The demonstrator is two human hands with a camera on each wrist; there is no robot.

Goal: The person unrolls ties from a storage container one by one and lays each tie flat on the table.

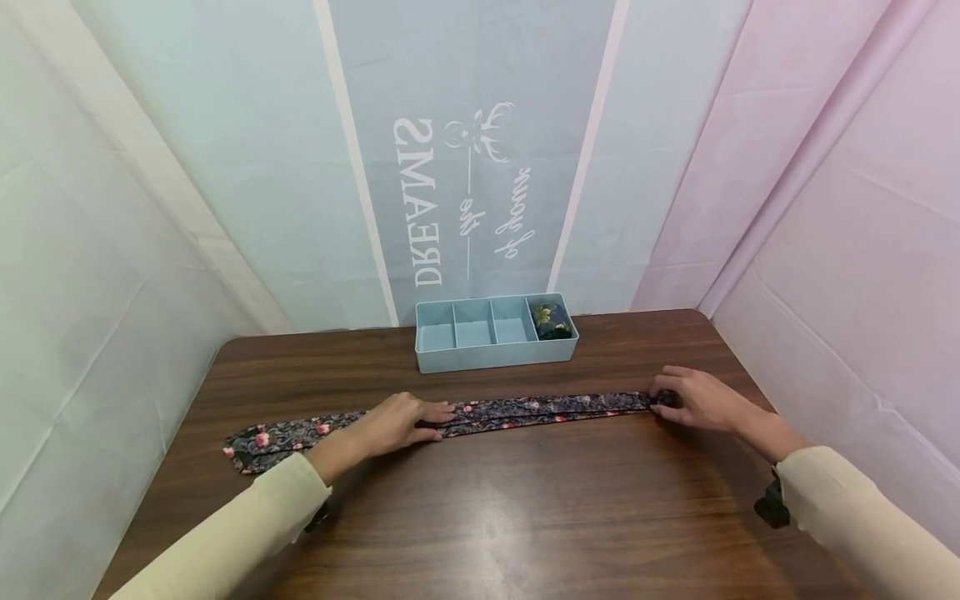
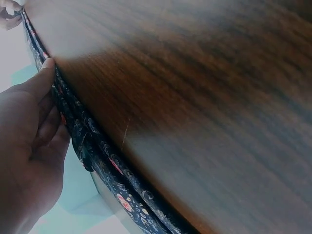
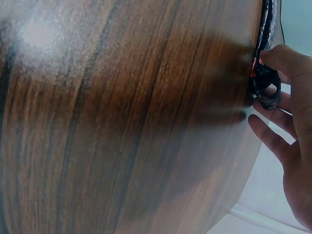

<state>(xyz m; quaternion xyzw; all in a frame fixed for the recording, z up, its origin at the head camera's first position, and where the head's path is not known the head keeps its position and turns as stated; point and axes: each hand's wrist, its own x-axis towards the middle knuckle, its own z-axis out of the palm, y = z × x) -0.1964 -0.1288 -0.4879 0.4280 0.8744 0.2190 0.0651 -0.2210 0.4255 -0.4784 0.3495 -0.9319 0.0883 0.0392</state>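
A dark floral necktie [image 1: 555, 407], folded lengthwise into a narrow doubled strip, lies across the wooden table, its wide pointed end at the left. Over its middle rests my left hand [image 1: 390, 423], thumb at the near edge and fingers lying across the cloth. My right hand [image 1: 697, 398] pinches the tie's right end. In the right wrist view that end is a small curled loop [image 3: 273, 100] between thumb and fingers. The left wrist view has the thumb of the left hand [image 2: 29, 131] stretched along the tie [image 2: 112, 170]; part of its fingers is hidden.
Behind the tie, a light blue box [image 1: 495, 358] with several compartments stands at the table's back edge. A rolled dark cloth with yellow-green flowers [image 1: 551, 321] sits in its rightmost compartment. Printed fabric curtains [image 1: 480, 83] surround the wooden table [image 1: 510, 517].
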